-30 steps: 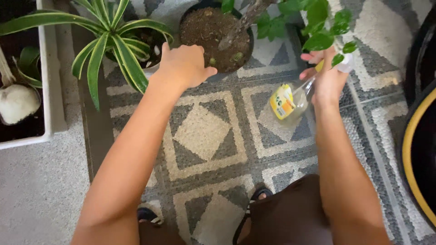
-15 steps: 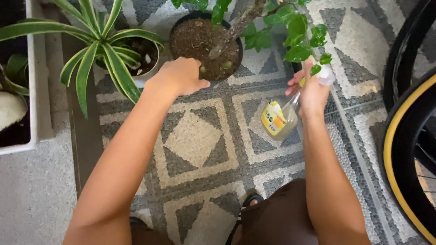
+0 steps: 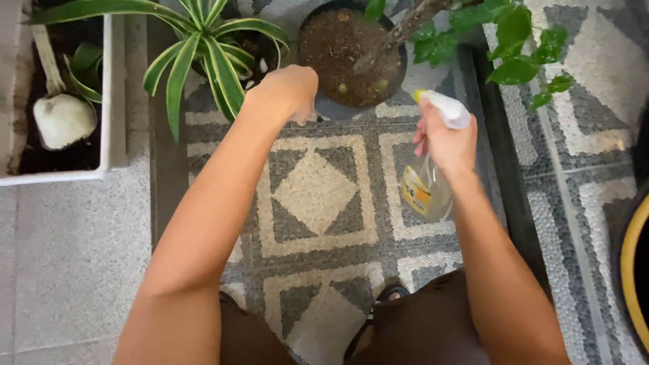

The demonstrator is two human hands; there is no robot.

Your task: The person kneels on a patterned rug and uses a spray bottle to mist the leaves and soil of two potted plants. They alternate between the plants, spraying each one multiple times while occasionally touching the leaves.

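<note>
My right hand (image 3: 443,140) grips the neck of a clear spray bottle (image 3: 426,189) with a white trigger head and a yellow label; the nozzle points toward a dark round pot (image 3: 351,61) of soil. From that pot a bare stem leans right to a cluster of green leaves (image 3: 514,40). My left hand (image 3: 287,91) rests on the pot's near-left rim, fingers curled over it. A striped green-and-cream plant (image 3: 203,47) in a smaller pot stands just left of that hand.
A white rectangular planter (image 3: 108,101) with a pale bulb sits at the far left on grey paving. The floor is patterned pebble mosaic (image 3: 318,196). A bicycle tyre with a yellow rim (image 3: 632,270) curves along the right edge. My sandalled feet show at the bottom.
The view shifted right and down. My right hand moved left out of the leaves toward the soil pot with the bottle. My left hand stayed on the pot's rim.
</note>
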